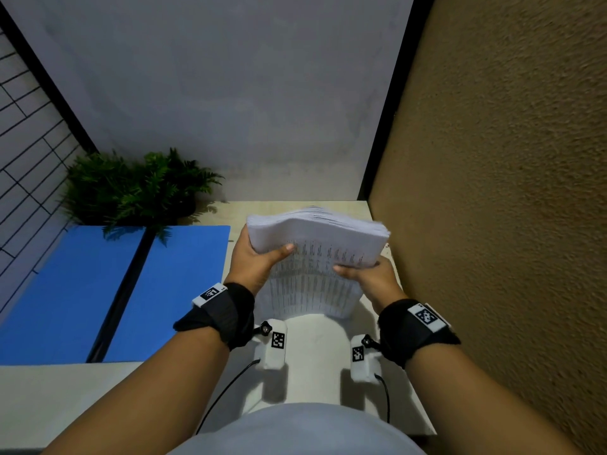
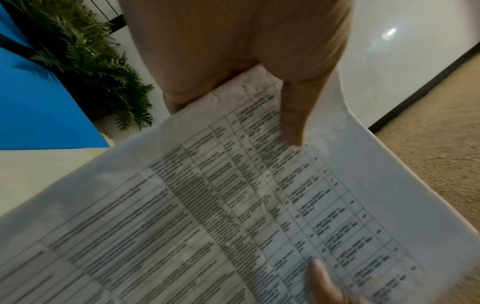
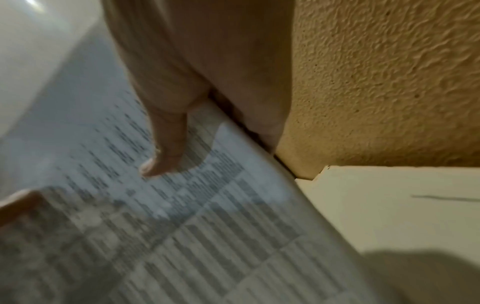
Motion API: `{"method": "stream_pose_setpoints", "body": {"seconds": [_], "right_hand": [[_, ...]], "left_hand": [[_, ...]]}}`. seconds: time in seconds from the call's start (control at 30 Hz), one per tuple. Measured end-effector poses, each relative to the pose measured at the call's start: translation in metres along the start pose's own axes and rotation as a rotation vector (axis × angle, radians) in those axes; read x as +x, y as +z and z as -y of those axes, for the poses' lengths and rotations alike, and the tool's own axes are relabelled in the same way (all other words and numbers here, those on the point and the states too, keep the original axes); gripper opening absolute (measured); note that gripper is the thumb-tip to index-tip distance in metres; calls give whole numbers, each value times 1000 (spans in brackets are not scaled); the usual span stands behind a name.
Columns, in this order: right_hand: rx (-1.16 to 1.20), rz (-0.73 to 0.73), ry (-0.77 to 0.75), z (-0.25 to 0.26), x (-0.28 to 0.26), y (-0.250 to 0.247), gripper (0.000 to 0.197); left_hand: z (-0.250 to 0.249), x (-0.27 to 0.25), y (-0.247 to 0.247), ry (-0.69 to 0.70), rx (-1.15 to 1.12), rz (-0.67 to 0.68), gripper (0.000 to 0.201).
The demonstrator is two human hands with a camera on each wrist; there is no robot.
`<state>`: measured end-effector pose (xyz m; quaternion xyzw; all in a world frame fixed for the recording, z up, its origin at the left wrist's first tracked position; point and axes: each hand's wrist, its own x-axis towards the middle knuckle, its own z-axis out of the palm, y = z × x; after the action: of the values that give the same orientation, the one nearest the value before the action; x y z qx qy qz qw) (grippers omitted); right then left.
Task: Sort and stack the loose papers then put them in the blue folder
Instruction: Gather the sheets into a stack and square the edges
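Printed tables on the paper stack [image 1: 315, 257] (too blurred to read), no legible text elsewhere

a pale table [image 1: 98, 382] meets a grey wall [image 1: 230, 93], rough tan wall [image 1: 509, 159] right, fern [image 1: 131, 188] behind.

We see the folder [image 1: 184, 290] lying open on the tabletop [image 1: 49, 385], left of the paper stack [image 1: 315, 244]. The plant [image 1: 131, 188] sits behind the folder (fronds overhang its far edge). The stack is held above the tabletop's right side, wall [image 1: 509, 192] just right.
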<state>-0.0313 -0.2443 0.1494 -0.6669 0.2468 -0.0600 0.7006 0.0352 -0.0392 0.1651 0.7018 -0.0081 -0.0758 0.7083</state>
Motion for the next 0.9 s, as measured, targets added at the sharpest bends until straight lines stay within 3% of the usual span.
{"method": "stream_pose_setpoints", "body": {"seconds": [0.1, 0.2, 0.27, 0.3, 0.37, 0.4, 0.43, 0.5, 0.57, 0.63, 0.73, 0.83, 0.9], "right_hand": [[-132, -54, -60, 10, 2, 3, 26], [-269, -54, -206, 31, -3, 8, 14], [-521, -43, -386, 44, -9, 14, 9], [-671, -34, -494, 51, -15, 20, 12], [-862, -20, -659, 62, -24, 32, 9], [-897, -26, -690, 64, -25, 34, 5], [-920, -29, -689, 65, -24, 33, 3], [-973, -18, -580, 64, -19, 21, 17], [-1033, -39, -418, 59, -11, -2, 28], [-962, -135, -295, 50, -5, -29, 33], [-380, -173, -163, 32, -4, -53, 31], [47, -86, -30, 7, -5, -52, 67], [114, -91, -12, -9, -6, -43, 69]], "left_hand": [[-4, 5, -6, 20, 48, -33, 83], [-21, 7, -20, 358, 437, -187, 111], [-35, 5, -22, 541, 655, -141, 99], [-39, 6, -21, 550, 697, -70, 81], [-39, 7, -18, 409, 634, 58, 33], [-34, 5, -18, 307, 535, 82, 20], [-29, 2, -18, 228, 422, 75, 14], [-17, -2, -25, 134, 253, 32, 6], [-8, -5, -36, 75, 148, -27, 17], [0, -3, -50, 33, 49, -56, 21], [14, 1, -67, 5, -21, -65, 22], [26, 1, -66, -21, -53, -68, 24], [35, 0, -61, -41, -75, -88, 25]]}}
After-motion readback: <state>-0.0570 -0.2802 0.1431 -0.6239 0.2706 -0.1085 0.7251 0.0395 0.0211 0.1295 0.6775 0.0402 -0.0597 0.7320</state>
